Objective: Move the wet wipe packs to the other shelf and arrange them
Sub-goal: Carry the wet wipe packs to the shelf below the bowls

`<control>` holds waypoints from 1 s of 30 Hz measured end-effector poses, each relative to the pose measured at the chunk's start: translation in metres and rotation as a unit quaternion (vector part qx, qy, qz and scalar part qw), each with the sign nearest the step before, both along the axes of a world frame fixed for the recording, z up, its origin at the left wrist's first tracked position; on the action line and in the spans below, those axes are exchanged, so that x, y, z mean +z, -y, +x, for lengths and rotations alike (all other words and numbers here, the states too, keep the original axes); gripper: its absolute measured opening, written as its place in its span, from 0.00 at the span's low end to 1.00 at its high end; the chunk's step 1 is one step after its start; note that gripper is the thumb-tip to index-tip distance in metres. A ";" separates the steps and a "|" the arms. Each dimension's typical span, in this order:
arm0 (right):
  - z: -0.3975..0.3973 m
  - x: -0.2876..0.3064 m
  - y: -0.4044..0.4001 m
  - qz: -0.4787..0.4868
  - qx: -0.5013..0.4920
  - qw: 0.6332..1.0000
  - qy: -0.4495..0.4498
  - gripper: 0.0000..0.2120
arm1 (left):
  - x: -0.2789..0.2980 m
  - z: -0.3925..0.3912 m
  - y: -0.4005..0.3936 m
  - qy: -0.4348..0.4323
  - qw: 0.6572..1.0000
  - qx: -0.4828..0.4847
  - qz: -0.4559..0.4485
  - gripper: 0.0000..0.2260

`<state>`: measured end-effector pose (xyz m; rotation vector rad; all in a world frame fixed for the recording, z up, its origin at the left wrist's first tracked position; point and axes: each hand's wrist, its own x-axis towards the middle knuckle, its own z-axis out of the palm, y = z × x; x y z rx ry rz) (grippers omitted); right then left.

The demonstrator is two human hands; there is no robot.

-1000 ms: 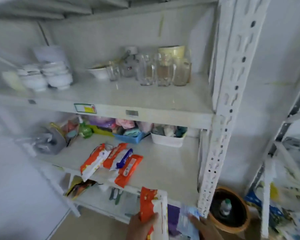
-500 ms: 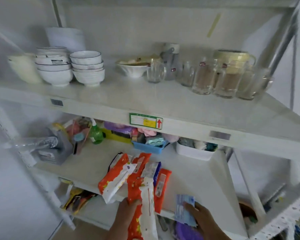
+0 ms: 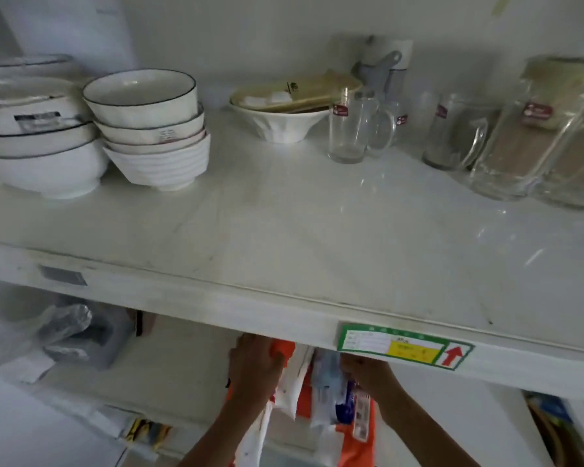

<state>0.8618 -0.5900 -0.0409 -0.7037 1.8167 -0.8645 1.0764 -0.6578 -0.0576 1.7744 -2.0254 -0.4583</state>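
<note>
under the front lip of the upper shelf (image 3: 284, 318), on the lower shelf (image 3: 169, 369), our left hand (image 3: 255, 365) was clasped over an orange wet wipe pack (image 3: 281, 352) while our right hand (image 3: 368, 372) pressed on the neighbouring packs (image 3: 331, 392), though we could not tell whether it gripped one. we judged these soft, light, slick-wrapped pouches best pinched across their flat faces, since the film looked liable to slide. on the upper shelf stood stacked bowls (image 3: 152, 129), a white bowl (image 3: 280, 123) holding a flat dish, and glass mugs (image 3: 361, 126) that looked empty.
</note>
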 end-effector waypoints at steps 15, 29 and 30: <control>0.041 0.012 -0.095 0.081 -0.166 0.983 -0.019 0.06 | -0.014 0.055 0.007 -0.153 0.977 -0.143 -0.030 0.09; 0.068 -0.005 -0.204 0.098 -0.096 0.990 0.039 0.07 | -0.043 0.102 -0.128 -0.126 0.990 0.002 0.060 0.09; 0.065 -0.010 -0.215 0.080 -0.083 0.992 0.046 0.07 | -0.046 0.099 -0.143 -0.124 0.990 0.007 0.064 0.09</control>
